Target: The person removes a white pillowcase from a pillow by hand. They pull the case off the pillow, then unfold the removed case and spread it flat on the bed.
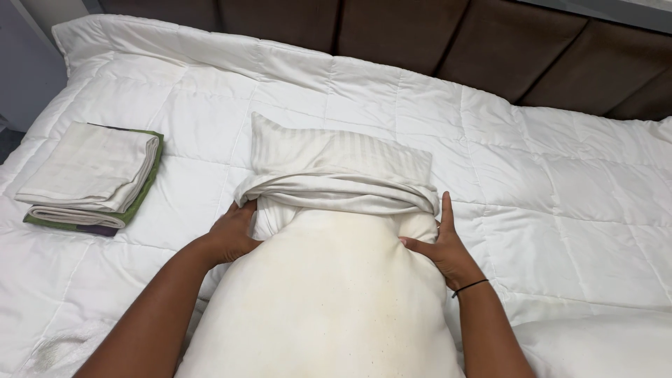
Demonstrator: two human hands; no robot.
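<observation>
While both forearms reached in from the near edge of the bed, a bare white pillow (329,294) lay lengthwise between them on the white quilted comforter (546,175), its near end running out of the bottom of the view. A second white pillow (602,346) showed partly at the near right corner of the view. The left hand (234,234) was pressed against the left side of the pillow, fingers curled around the bunched edge of a striped off-white pillowcase (336,168). The right hand (437,245) lay flat against the pillow's right side, fingers stretched along the rolled cloth and thumb digging into the filling; a thin black band (469,285) circled that wrist. The pillowcase covered only the far end of the pillow, its open end gathered in thick folds across the width, its closed end lying flat toward the headboard. Well apart to the left, near the left edge of the bed, sat a stack of folded linens (91,175), pale cloth on top with green and dark layers showing beneath. Beyond the comforter's far edge ran a dark brown padded headboard (490,42).
</observation>
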